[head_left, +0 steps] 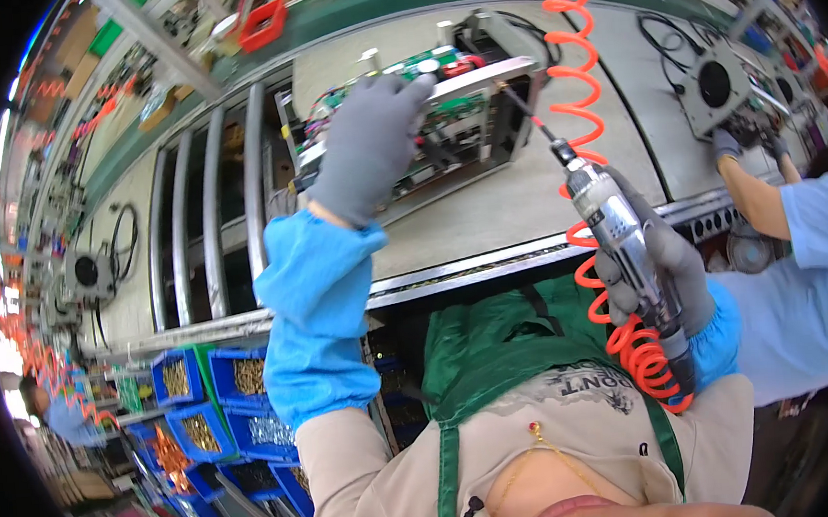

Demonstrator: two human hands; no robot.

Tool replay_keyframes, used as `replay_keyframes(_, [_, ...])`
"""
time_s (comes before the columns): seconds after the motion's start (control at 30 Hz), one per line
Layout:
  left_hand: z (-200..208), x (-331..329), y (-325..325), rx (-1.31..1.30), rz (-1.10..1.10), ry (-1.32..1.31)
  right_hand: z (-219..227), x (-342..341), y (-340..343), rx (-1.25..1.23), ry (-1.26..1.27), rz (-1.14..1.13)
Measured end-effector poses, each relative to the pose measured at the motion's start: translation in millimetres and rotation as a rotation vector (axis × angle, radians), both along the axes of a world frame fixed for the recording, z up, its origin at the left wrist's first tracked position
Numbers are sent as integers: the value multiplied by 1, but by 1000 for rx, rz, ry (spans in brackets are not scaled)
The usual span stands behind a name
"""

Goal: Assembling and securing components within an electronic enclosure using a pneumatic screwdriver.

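Note:
My right hand (664, 260), in a grey glove, wraps round a silver and black air screwdriver (612, 211). Its long bit points up and left, with the tip at the metal bar along the top of an open electronic unit's chassis (480, 79). My left hand (368, 151), also gloved, holds that same bar farther left, fingers bent over it. Inside the chassis, a green circuit board (461, 109) and wires show; the gloved left hand hides part of them. Blue sleeve covers (324, 274) are on my forearms.
An orange coiled air hose (571, 55) hangs beside the screwdriver. Metal rollers (218, 195) lie left of the unit. Blue bins (240, 374) of small fasteners stand at lower left. At right, a co-worker's hands (728, 145) work on another unit (714, 84). A red tray (263, 24) sits at the back.

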State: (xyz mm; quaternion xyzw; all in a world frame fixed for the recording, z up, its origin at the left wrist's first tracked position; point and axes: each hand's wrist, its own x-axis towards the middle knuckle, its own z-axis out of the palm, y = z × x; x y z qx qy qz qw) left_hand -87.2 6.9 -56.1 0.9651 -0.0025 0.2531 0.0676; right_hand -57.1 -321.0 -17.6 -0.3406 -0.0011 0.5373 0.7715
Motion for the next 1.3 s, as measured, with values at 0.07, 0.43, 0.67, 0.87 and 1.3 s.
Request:
replay_keyframes(0.07, [-9, 5, -2, -2, 4, 35, -2, -9, 19, -420, -575, -29])
replay_keyframes(0.43, [-13, -14, -31, 144, 216, -86, -73, 13, -19, 31, -449, -86])
replay_keyframes(0.67, [-31, -216, -30, -635, 654, -415, -82, 28, -30, -32, -496, -81])
replay_keyframes(0.87, [-72, -404, -31, -307, 1571, 847, -92, 37, -31, 35, -492, -35])
replay_keyframes(1.3, [-111, -422, 5, -197, 1437, 704, -99, 33, -46, 21, -412, -86])
